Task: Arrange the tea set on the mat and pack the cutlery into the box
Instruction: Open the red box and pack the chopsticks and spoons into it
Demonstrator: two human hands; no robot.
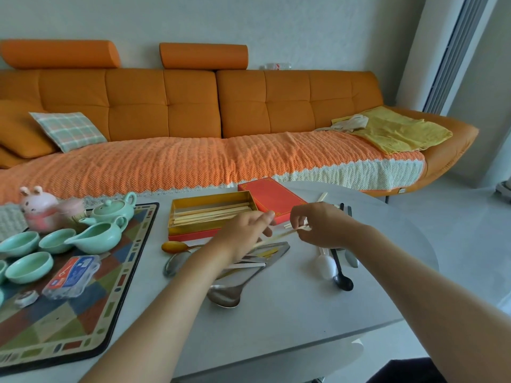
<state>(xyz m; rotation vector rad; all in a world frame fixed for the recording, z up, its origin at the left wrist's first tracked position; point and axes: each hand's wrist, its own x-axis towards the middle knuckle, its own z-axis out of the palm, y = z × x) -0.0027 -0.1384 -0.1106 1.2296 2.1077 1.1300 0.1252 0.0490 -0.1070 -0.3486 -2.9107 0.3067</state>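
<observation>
Both hands hold pale wooden chopsticks (279,235) just in front of the open gold-lined box (190,205). My left hand (246,233) grips their near end and my right hand (318,225) pinches their far end. Several chopsticks lie inside the box. Its red lid (273,196) lies beside it at the right. Metal spoons (229,291) and a gold spoon (175,246) lie under my left forearm. A black spoon (343,280) and a white spoon (326,268) lie under my right wrist. The mint teapot (116,210), pitcher (102,234) and cups (29,266) stand on the patterned mat (83,322).
A clear plastic case (73,276) with a blue-red label and a small round object (26,297) lie on the mat. A pink rabbit figure (38,211) stands at the table's far left. An orange sofa (193,120) runs behind the grey table (290,322).
</observation>
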